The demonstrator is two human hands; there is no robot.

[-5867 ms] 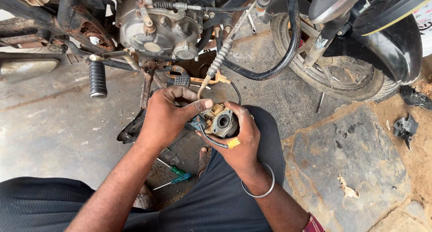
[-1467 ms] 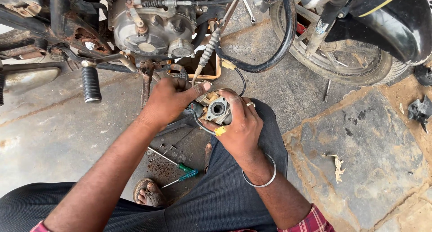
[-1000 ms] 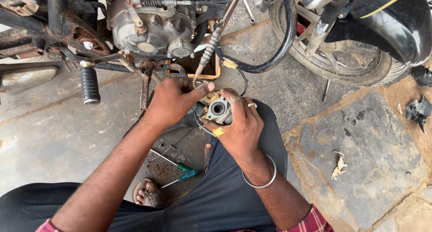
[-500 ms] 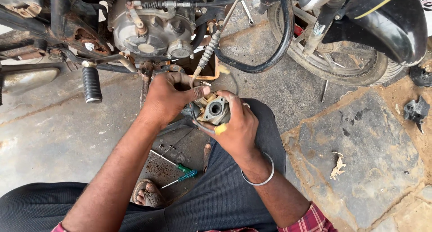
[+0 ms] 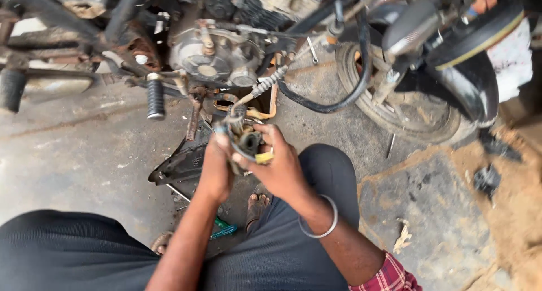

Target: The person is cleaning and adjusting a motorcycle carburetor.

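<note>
I'm looking down on the motorcycle (image 5: 271, 48) filling the top of my view, its upper half cut off by the frame edge, front wheel (image 5: 395, 99) off to its right side and only partly visible behind the black mudguard (image 5: 474, 70). Below the engine sits an orange-rimmed tray (image 5: 270, 107); I cannot make out what is in it, since the cable and hands cover most of it. Just under the engine casing, both hands meet around a small grimy metal part (image 5: 245, 141) with a yellow bit on it, and a ribbed cable (image 5: 268, 85) runs from it up to the motorcycle. My left hand (image 5: 217, 169) is curled closed against the part's left side, though blur hides exactly where the fingertips sit. My right hand (image 5: 279, 164) wraps the part from the right, fingers gripping it, a metal bangle (image 5: 319, 226) on that wrist. Below the hands, near my sandalled foot (image 5: 257, 206), a green-handled screwdriver (image 5: 223, 230) lies half hidden behind my forearm.
</note>
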